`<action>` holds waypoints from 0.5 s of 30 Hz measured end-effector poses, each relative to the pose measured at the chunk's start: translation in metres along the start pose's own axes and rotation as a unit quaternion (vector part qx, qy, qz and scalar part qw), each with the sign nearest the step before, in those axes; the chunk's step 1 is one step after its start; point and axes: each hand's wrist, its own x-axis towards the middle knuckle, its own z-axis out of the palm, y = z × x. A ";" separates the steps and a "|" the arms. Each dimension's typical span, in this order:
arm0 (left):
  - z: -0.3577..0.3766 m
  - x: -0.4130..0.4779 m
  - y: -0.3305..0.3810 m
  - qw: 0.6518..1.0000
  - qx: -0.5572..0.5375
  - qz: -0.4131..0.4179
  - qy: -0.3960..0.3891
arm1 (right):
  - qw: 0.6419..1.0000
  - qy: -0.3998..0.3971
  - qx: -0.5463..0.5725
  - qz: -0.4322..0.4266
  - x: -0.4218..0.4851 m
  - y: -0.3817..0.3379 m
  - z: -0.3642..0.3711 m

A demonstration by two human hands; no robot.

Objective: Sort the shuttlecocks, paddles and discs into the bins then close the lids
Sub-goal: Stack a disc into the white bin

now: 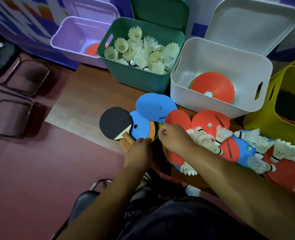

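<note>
A black-faced paddle (115, 123) lies on a pile of blue discs (154, 108), an orange disc (152, 129) and red discs (177, 120) on the wooden table (84, 104). Loose shuttlecocks (257, 141) lie over more discs to the right. My left hand (139, 150) sits curled at the pile's near edge beside the paddle handle. My right hand (172, 138) is curled just to its right. A thin green disc (160, 125) edge runs between both hands' fingertips. The green bin (138, 76) holds several shuttlecocks, the white bin (212, 108) a red disc, the purple bin (65, 37) another.
A yellow bin (264, 116) at the right holds a dark paddle. All lids stand open behind the bins. Dark metal chairs (13, 80) stand on the floor to the left, and another chair (84, 201) sits under my arms.
</note>
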 end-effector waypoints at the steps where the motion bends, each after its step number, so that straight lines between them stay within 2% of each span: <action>1: -0.004 0.002 -0.001 1.000 -0.010 0.001 -0.001 | 1.000 0.009 0.003 0.008 0.002 -0.002 -0.001; 4: -0.019 0.005 -0.005 0.999 -0.030 -0.025 0.013 | 0.999 0.006 0.036 0.028 0.008 -0.008 -0.005; 8: -0.035 0.004 -0.007 0.994 -0.089 -0.043 0.054 | 0.990 -0.054 0.097 0.087 0.010 -0.029 -0.014; 12: -0.040 0.000 0.001 0.986 -0.140 -0.017 0.088 | 0.970 -0.083 0.180 0.138 0.011 -0.051 -0.024; 15: -0.045 -0.004 0.011 0.981 -0.162 0.016 0.110 | 0.966 -0.083 0.177 0.167 0.010 -0.060 -0.038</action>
